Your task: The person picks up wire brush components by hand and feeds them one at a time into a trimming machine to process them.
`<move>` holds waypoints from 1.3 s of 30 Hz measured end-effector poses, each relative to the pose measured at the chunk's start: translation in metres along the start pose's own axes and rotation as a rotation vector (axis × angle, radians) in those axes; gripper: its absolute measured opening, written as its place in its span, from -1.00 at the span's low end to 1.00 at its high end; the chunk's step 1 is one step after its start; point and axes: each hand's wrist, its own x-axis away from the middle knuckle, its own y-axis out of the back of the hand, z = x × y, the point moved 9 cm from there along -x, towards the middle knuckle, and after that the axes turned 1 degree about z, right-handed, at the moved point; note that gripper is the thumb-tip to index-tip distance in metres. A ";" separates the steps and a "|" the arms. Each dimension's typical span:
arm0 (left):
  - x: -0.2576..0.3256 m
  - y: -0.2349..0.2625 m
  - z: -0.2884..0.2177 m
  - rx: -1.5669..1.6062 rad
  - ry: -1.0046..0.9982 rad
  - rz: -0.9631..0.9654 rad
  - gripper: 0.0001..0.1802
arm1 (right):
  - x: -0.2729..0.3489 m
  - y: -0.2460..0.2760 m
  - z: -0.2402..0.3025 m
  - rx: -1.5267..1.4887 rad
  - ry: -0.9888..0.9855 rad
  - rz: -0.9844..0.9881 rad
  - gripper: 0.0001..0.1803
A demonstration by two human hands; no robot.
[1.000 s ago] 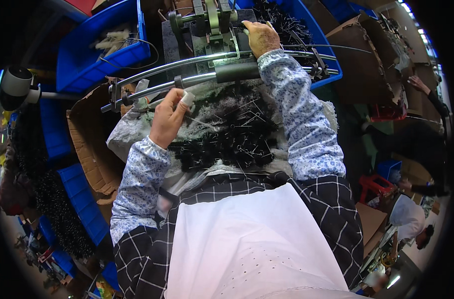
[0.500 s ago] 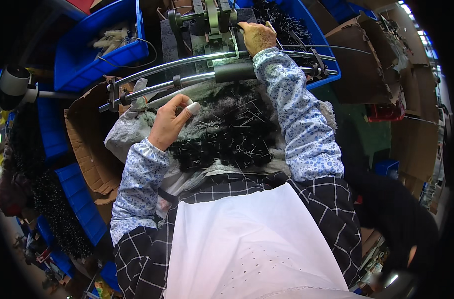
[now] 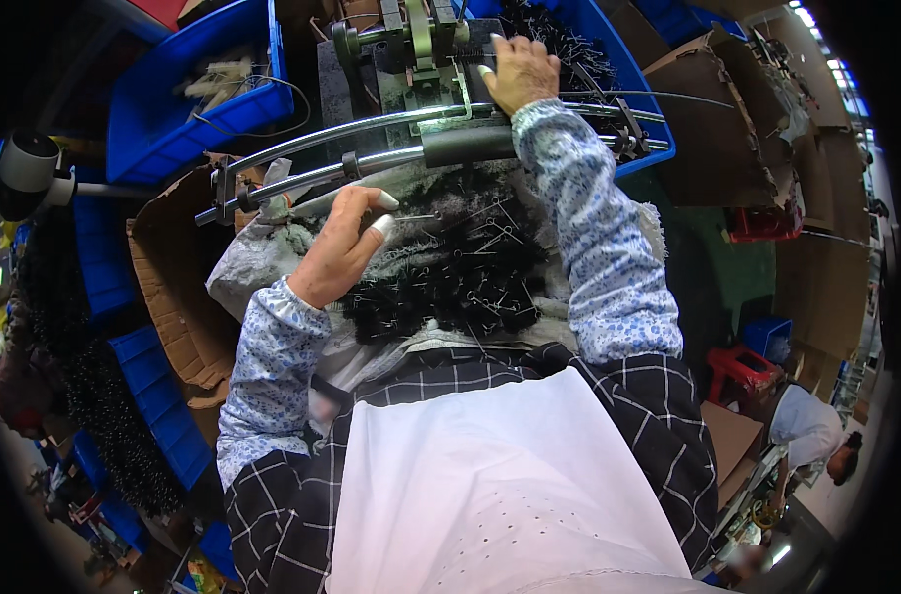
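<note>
My left hand [image 3: 336, 247] hovers over a heap of small black-bristled wire brushes [image 3: 470, 287] with looped wire ends, lying on a grey cloth [image 3: 247, 262] across my lap. Its white-capped thumb and forefinger are apart, with one brush's looped wire [image 3: 418, 216] just beyond their tips. Farther off, my right hand [image 3: 522, 77] reaches over the right side of a metal machine [image 3: 423, 49]. Its fingers are spread and its thumb wears a white cap. Beside that thumb a dark bristled piece [image 3: 473, 57] shows at the machine; whether they touch I cannot tell.
Two curved steel rails [image 3: 317, 178] with a dark roller [image 3: 465, 144] cross between me and the machine. A blue bin [image 3: 633, 74] of black brushes stands behind my right hand. Another blue bin [image 3: 139, 119] holds pale pieces. Someone in a white top [image 3: 806, 424] is at far right.
My left thumb and forefinger have parted. My right hand has shifted slightly right and its fingers have spread. The dark figure at lower right has gone, showing a red stool and another person.
</note>
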 end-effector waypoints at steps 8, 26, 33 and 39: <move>0.003 0.013 -0.004 -0.001 0.065 -0.050 -0.69 | 0.006 -0.003 0.021 -0.076 0.016 -0.031 -0.66; -0.001 0.031 -0.010 0.128 -0.034 -0.175 -0.60 | -0.004 -0.005 -0.001 0.028 0.094 -0.054 -0.73; -0.017 0.000 -0.011 0.263 0.028 -0.026 -0.64 | -0.029 -0.021 -0.035 0.121 0.122 0.145 -0.72; -0.039 -0.010 -0.017 0.251 -0.078 -0.054 -0.71 | 0.008 0.099 -0.070 0.223 0.023 -0.399 -0.76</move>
